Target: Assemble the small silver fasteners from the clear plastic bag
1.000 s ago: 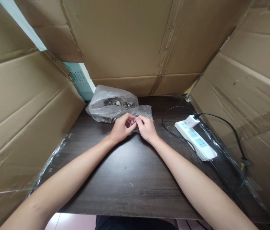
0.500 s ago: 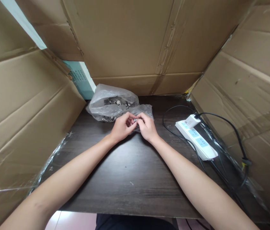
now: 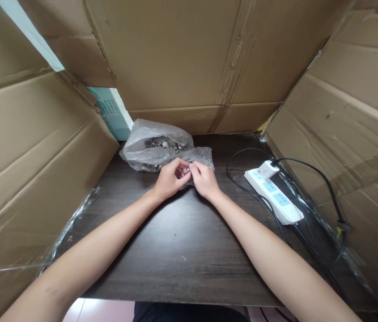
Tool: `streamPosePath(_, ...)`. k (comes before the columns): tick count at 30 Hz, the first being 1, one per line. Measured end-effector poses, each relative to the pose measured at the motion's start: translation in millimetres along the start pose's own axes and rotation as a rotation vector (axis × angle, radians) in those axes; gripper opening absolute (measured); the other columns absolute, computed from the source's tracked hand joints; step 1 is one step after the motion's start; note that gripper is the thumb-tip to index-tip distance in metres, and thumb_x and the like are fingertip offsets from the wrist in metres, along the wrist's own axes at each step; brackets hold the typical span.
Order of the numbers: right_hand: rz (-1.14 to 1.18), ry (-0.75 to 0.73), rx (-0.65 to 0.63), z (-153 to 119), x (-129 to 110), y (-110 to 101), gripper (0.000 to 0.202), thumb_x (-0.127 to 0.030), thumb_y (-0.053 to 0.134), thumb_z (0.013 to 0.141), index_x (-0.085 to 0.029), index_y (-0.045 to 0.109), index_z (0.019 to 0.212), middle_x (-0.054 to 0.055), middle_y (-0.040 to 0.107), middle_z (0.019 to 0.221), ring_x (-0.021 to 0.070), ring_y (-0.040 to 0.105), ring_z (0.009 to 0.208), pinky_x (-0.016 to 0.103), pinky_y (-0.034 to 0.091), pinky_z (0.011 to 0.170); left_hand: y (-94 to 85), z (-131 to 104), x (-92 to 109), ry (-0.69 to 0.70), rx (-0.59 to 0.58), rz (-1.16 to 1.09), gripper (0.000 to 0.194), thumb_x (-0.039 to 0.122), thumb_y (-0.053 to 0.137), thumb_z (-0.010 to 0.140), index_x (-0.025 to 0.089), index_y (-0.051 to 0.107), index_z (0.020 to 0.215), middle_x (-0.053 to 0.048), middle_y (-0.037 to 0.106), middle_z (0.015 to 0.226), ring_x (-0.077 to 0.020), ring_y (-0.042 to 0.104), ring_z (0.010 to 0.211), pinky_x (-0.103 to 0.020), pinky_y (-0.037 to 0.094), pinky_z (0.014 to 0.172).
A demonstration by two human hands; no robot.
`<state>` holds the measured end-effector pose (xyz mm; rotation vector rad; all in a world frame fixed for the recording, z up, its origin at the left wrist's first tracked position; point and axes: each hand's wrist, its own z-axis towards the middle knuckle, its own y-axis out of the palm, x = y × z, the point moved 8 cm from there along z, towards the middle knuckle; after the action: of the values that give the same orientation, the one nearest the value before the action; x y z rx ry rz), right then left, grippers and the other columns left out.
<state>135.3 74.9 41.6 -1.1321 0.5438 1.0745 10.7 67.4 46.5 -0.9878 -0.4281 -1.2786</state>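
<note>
Between the fingertips of both hands is a small shiny metal part (image 3: pixel 188 169), too small and too covered to name more exactly. My left hand (image 3: pixel 172 178) is closed in a pinch on it from the left. From the right, my right hand (image 3: pixel 204 178) grips it between thumb and curled fingers. Just behind the hands lies a clear plastic bag (image 3: pixel 157 129), its mouth gaping, with several small metal parts (image 3: pixel 165 145) inside. Part of the crumpled plastic (image 3: pixel 202 154) reaches behind my right hand.
A white power strip (image 3: pixel 276 197) with a plugged-in white adapter (image 3: pixel 266 170) lies on the dark wooden table (image 3: pixel 175 259) at right. Black cables (image 3: pixel 323 172) loop around it. Cardboard walls (image 3: pixel 175 53) enclose the back and both sides.
My right thumb and fingers have shifted slightly around the small metal part, which has turned a little and shows less. The bag and power strip stay where they were.
</note>
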Motion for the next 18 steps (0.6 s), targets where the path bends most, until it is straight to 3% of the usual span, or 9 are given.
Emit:
streamPosePath(8,0.043,-0.034,0.034,0.8,-3.4,-4.2,0.017,-0.029,0.043,0.088,-0.023,0.051,0.073,0.003,0.063,0.078,0.0192,0.056,0.076,0.031,0.043,0.076,-1.0,0.5,0.4,0.002,0.013,-0.009,0.012,0.024,0.068,0.089,0.016,0.064,0.097,0.000,0.065,0.075,-0.0107,0.062,0.064,-0.020,0.051,0.061)
streamPosePath(18,0.023,-0.015,0.003,1.2,0.8,-1.0,0.019,-0.031,0.041,0.088,-0.024,0.048,0.072,0.001,0.059,0.071,0.0181,0.054,0.070,0.031,0.040,0.071,1.0,0.7,2.5,0.025,-0.010,0.013,0.014,0.020,0.067,0.088,0.017,0.064,0.101,0.000,0.065,0.077,-0.0109,0.062,0.065,-0.021,0.051,0.061)
